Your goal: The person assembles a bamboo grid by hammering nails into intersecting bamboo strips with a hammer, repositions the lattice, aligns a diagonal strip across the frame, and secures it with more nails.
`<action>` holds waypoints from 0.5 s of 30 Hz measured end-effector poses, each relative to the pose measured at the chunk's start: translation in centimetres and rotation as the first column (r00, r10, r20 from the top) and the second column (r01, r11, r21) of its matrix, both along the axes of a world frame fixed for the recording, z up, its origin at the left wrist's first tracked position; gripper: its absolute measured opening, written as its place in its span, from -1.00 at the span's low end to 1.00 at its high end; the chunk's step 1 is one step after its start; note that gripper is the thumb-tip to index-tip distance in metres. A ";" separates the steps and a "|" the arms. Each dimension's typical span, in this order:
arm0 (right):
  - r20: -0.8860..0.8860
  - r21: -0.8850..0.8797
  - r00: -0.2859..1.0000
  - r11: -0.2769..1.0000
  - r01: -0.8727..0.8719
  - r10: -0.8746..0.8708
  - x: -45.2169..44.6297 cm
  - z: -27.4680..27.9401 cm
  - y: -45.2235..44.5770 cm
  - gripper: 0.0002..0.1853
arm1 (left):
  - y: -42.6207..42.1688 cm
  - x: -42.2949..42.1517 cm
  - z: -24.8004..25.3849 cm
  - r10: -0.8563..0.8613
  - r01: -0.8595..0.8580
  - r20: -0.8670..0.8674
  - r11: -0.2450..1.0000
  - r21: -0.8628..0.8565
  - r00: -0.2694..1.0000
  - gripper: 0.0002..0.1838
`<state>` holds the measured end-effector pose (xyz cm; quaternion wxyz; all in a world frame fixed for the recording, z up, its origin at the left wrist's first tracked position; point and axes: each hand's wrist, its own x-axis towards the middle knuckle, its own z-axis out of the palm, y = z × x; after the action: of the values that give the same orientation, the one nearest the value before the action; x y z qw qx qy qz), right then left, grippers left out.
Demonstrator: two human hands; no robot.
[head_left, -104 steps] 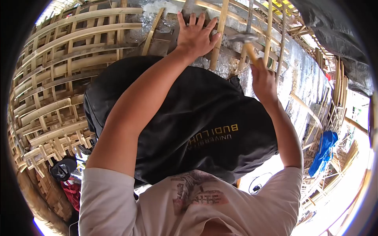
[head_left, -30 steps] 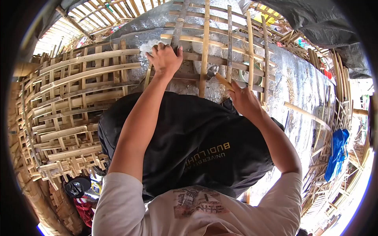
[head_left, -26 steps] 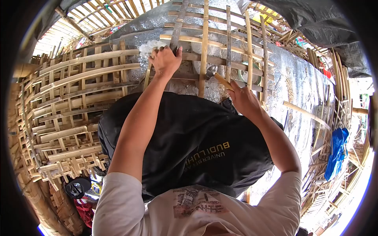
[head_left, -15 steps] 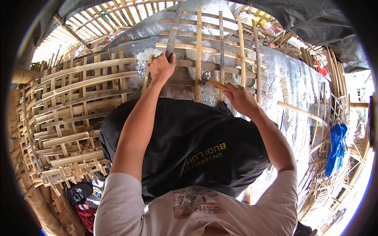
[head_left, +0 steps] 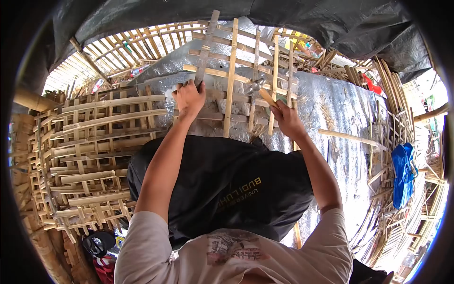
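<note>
A bamboo lattice (head_left: 230, 90) of crossed slats lies in front of me. My left hand (head_left: 189, 99) is closed around the near end of its dark leftmost slat (head_left: 206, 49). My right hand (head_left: 287, 118) grips the wooden handle of a hammer (head_left: 267, 97). The metal head is over the lattice, between the light slats, and looks slightly blurred; whether it touches the bamboo I cannot tell. Black cloth with yellow lettering (head_left: 227, 184) covers my lap, just below the lattice.
To the left stands a larger woven bamboo panel (head_left: 113, 125). Shiny silver sheeting (head_left: 336, 111) stretches beneath and to the right, with a loose bamboo strip (head_left: 350, 137) on it. A blue bag (head_left: 403, 175) is at far right, beside piled slats. Black plastic (head_left: 302, 16) hangs overhead.
The hammer head has moved up and right across the lattice, its handle now steeper. The whole view has shifted, so the lattice and my left hand appear lower. My left hand keeps its grip.
</note>
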<state>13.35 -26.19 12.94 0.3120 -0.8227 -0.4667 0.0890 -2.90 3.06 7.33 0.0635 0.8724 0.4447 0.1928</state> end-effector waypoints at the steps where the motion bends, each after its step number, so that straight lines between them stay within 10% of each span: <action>1: -0.013 0.017 0.999 0.999 0.040 -0.040 0.3 0.0 -0.3 -0.77 | 0.1 0.0 0.7 -0.016 0.015 0.007 0.999 0.040 1.000 -0.54; 15: -0.159 0.054 0.937 0.945 0.322 -0.310 1.3 2.8 -6.6 -0.68 | -2.9 -0.3 9.8 -0.233 0.171 0.129 0.913 0.371 0.964 -0.59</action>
<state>14.67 -32.83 15.78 0.3883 -0.8651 -0.3071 0.0803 -3.17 0.17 17.09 -0.0382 0.8909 0.3026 0.3366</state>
